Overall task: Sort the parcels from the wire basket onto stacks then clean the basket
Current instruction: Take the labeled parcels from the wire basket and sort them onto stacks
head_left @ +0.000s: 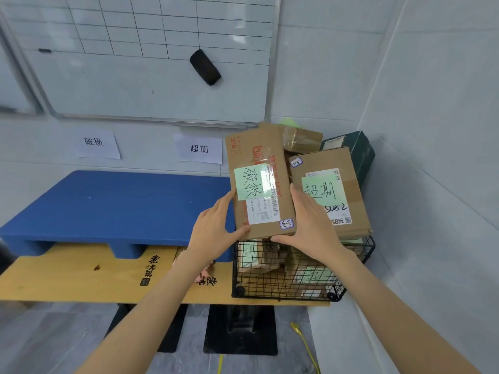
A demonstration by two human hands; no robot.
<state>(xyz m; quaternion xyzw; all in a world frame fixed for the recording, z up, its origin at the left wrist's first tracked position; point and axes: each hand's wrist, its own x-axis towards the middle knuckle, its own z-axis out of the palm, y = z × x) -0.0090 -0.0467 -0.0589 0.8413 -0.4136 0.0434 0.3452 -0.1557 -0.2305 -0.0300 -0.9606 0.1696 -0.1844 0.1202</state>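
Observation:
A black wire basket (pixel 270 286) stands at the right end of a wooden table, heaped with cardboard parcels. I hold a flat brown parcel (pixel 258 157) with a green handwritten note above the basket's left side. My left hand (pixel 213 228) grips its left edge and lower corner. My right hand (pixel 307 225) grips its right edge and bottom. Beside it, on top of the heap, lies another brown parcel (pixel 348 184) with a green note. A dark green box (pixel 361 149) sits behind that one.
A blue plastic pallet (pixel 113 206) lies on the yellow wooden table (pixel 67 276), left of the basket. Two paper signs (pixel 94 144) (pixel 199 149) hang on the wall above the pallet. A whiteboard (pixel 135 76) with a black eraser (pixel 205 67) is higher up. A yellow cable (pixel 305 344) lies on the floor.

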